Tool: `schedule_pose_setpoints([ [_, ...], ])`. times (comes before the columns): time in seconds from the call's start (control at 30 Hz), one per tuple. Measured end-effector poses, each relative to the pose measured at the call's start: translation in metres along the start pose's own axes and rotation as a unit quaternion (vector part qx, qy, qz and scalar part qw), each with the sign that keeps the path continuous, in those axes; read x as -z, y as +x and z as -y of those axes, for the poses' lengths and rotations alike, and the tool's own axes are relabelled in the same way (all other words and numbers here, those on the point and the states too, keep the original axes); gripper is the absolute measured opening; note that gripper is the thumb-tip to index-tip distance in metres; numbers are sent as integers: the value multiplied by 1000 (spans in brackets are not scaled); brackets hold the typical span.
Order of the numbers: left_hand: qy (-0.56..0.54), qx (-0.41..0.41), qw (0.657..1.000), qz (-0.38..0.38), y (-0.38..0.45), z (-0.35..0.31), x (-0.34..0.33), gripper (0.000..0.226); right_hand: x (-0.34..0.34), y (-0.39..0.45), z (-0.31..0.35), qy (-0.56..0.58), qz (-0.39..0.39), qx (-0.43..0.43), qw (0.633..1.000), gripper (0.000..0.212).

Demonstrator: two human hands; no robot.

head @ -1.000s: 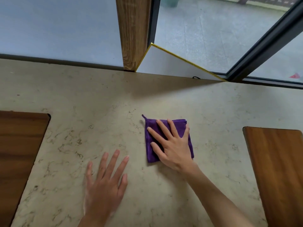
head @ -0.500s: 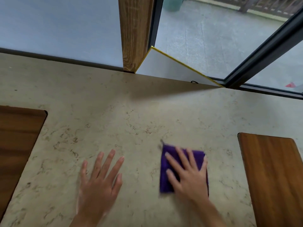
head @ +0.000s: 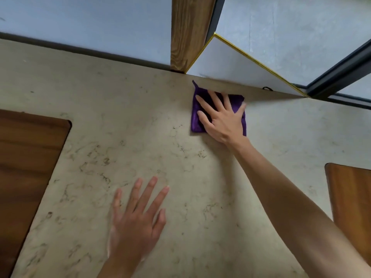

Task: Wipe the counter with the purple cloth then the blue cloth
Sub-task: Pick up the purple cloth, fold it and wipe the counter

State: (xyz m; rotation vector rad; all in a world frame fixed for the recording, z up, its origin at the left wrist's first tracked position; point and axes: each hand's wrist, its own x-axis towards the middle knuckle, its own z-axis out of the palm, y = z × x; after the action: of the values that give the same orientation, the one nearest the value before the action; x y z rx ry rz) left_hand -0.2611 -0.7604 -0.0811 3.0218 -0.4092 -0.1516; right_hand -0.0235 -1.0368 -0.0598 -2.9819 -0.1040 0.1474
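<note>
A folded purple cloth (head: 197, 119) lies flat on the beige marbled counter (head: 130, 141), close to its far edge. My right hand (head: 222, 119) presses down on the cloth with the fingers spread, the arm stretched out across the counter. My left hand (head: 138, 213) rests flat on the bare counter nearer to me, fingers apart, holding nothing. No blue cloth is in view.
A dark wooden panel (head: 26, 167) is set into the counter at the left and another wooden panel (head: 353, 197) at the right. Behind the far edge stand a wooden post (head: 190, 31), a white gold-edged board (head: 236, 65) and a dark window frame (head: 341, 71).
My right hand has pushed the purple cloth from near me out to the counter's far edge. My left hand stays flat on the counter in about the same spot.
</note>
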Motion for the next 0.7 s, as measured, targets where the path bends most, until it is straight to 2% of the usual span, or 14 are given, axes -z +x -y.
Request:
schedule_pose_setpoints([
  [0.1, 8, 0, 1000, -6, 1, 0, 2, 58, -6, -58, 15, -12, -10, 21, 1000, 53],
  [0.27, 17, -1, 1000, -9, 0, 0, 3, 57, -30, -212, 54, 2, -10, 40, 999, 57],
  [0.43, 19, 0, 1000, 1, 0, 1, 1, 58, -50, -353, 78, -47, 28, 61, 997, 63],
  [0.57, 6, 9, 1000, -4, -2, 1, -7, 58, -46, -372, 70, -35, 68, 49, 996, 68],
  [0.7, 6, 0, 999, -32, 0, 2, -12, 58, -32, -302, 50, 1, 30, -6, 1000, 61],
])
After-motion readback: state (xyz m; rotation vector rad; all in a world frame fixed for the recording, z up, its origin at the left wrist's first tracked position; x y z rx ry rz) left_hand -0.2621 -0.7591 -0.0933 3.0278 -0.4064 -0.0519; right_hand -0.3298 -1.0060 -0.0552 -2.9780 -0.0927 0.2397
